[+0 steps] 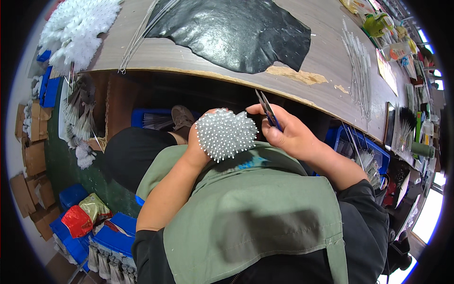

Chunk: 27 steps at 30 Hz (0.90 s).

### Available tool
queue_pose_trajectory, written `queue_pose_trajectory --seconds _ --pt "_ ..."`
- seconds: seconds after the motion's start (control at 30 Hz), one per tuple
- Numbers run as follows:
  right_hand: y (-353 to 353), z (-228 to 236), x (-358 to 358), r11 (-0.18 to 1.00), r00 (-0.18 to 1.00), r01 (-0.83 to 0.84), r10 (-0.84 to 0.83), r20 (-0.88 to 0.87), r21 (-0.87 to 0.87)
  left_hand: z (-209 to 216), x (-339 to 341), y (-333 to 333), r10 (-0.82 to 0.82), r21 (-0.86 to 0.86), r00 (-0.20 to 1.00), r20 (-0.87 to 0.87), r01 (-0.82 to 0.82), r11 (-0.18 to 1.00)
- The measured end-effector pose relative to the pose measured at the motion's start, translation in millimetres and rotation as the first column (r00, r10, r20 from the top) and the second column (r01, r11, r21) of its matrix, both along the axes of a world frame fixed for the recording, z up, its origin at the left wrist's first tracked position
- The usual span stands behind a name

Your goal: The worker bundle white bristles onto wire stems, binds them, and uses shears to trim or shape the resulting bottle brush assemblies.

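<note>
In front of my apron, my left hand is closed around a thick bundle of thin stems with small white bead-like tips. The tips face up in a rounded cluster, and the stems below are hidden. My right hand grips small scissors with dark blue handles just right of the bundle. Their pointed blades are apart and aim up toward the table edge. My right index finger reaches out near the bundle's upper right side; whether it touches a tip I cannot tell.
The table ahead has a chipped front edge and carries a black sheet, thin wire rods and a large white-tipped bundle. Blue bins stand below right. Cardboard boxes and blue crates sit left.
</note>
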State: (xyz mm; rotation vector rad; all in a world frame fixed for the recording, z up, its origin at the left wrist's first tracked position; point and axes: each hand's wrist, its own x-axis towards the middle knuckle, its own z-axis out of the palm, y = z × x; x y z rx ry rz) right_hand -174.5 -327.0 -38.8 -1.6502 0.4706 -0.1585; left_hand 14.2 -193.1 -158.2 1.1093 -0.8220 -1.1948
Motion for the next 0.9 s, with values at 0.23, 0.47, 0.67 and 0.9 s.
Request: queue_pose_trajectory --seconds 0.23,0.47,0.67,0.9 --pt "12.6 -2.0 11.7 0.987 1.0 0.01 -0.008 -0.017 0.161 2.4 -0.2 -1.2 -0.018 0.033 0.903 -0.429 0.035 0.999" --pt "15.9 -7.2 15.7 0.994 0.999 0.045 -0.045 -0.002 0.1 -4.9 -0.6 -2.1 0.076 -0.066 0.559 0.826 -0.039 0.997" --pt "17.0 -7.7 18.2 0.99 0.998 0.057 -0.058 -0.003 0.128 2.2 0.3 -0.5 0.167 0.083 0.823 -0.543 -0.146 0.986" --pt "21.1 -11.7 18.5 0.987 0.995 0.089 -0.093 0.021 0.137 25.4 -2.1 -1.8 0.18 -0.008 0.894 -0.41 -0.201 0.98"
